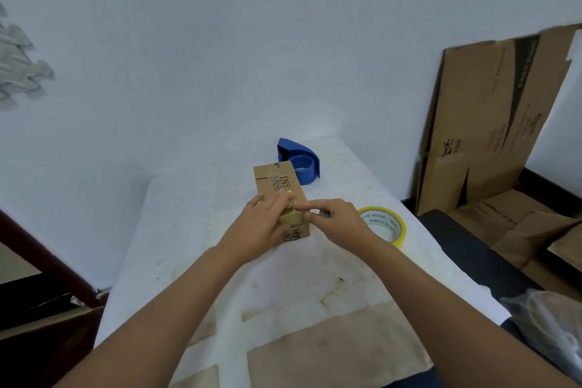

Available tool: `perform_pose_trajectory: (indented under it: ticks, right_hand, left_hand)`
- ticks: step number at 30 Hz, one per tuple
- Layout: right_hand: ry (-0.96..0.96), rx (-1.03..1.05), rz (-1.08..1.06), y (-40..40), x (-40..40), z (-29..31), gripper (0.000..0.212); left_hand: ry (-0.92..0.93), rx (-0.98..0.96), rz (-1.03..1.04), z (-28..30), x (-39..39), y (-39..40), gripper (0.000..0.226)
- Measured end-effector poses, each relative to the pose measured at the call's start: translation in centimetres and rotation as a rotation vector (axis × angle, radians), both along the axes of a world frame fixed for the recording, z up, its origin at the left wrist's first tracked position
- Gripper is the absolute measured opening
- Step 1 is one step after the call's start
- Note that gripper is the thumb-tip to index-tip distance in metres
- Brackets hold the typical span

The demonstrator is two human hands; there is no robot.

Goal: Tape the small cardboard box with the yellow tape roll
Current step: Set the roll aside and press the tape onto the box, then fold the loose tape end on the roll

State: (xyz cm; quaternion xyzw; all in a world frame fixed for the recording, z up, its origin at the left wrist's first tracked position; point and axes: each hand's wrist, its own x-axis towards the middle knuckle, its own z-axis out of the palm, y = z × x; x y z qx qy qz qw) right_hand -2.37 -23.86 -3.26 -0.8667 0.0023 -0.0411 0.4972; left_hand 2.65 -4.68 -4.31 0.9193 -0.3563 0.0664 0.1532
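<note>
A small brown cardboard box (278,181) with dark print lies lengthwise on the white-covered table (189,230). A strip of yellowish tape covers its near end. My left hand (263,227) grips the box's near left side, fingers over the top. My right hand (333,224) is at the near right corner, its index finger pressed flat on the tape; a small blue object shows under its fingers. The yellow tape roll (385,225) lies flat on the table just right of my right hand, partly hidden by my wrist.
A blue tape dispenser (300,164) stands behind the box near the wall. Flattened cardboard sheets (491,123) lean against the wall at the right, above a dark surface with more cardboard. A clear plastic bag (548,321) lies at the table's right edge.
</note>
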Motion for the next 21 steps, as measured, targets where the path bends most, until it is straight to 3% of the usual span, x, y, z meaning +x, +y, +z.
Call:
perform_pose_trajectory:
  ticks: [6, 9, 15, 17, 21]
  right_hand:
    - [-0.058, -0.078, -0.183, -6.1, -0.9, 1.4, 0.019]
    - [0.019, -0.246, -0.187, -8.3, -1.9, 0.9, 0.02]
    - [0.088, -0.454, -0.194, -8.7, -3.9, -0.3, 0.023]
    - [0.11, -0.503, -0.185, -8.5, -4.2, -0.6, 0.024]
    - [0.121, -0.53, -0.161, -8.3, -4.9, -1.0, 0.025]
  left_hand:
    - [-0.096, -0.362, -0.011, 1.2, -2.8, -2.8, 0.043]
    - [0.213, -0.433, -0.007, 1.8, -4.4, -6.3, 0.044]
    - [0.713, -0.321, 0.085, -0.3, -2.1, -10.2, 0.072]
    - [0.806, -0.301, 0.075, -0.6, -1.9, -10.6, 0.073]
    - [0.802, -0.353, 0.14, -1.2, -2.4, -10.7, 0.051]
